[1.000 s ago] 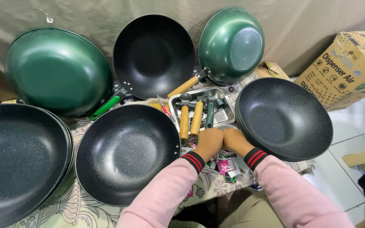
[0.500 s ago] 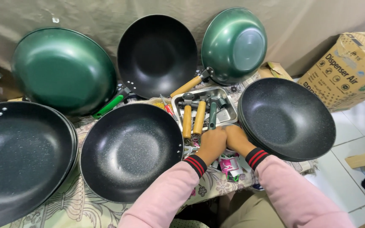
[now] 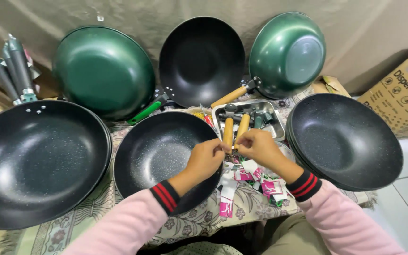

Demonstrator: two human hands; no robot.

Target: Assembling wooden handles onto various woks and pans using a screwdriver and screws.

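My left hand (image 3: 207, 158) and my right hand (image 3: 259, 146) meet over the table, fingertips pinched together on something small that I cannot make out. Both wear pink sleeves with black and red cuffs. Below them lies a heap of pink, white and green paper tags (image 3: 253, 182). Just beyond the hands a metal tray (image 3: 270, 107) holds wooden and green pan handles (image 3: 242, 126). A black speckled wok (image 3: 159, 151) sits under my left wrist.
A large black wok (image 3: 34, 160) lies at the left and stacked black woks (image 3: 348, 139) at the right. Two green woks (image 3: 102, 71) (image 3: 286, 54) and a black one (image 3: 201, 59) lean on the back cloth. Grey handles (image 3: 12, 71) stand far left; a cardboard box (image 3: 402, 92) sits right.
The view has shifted, so the pans appear further right and the grey handles show at the left. My hands stay together at the same spot over the tags.
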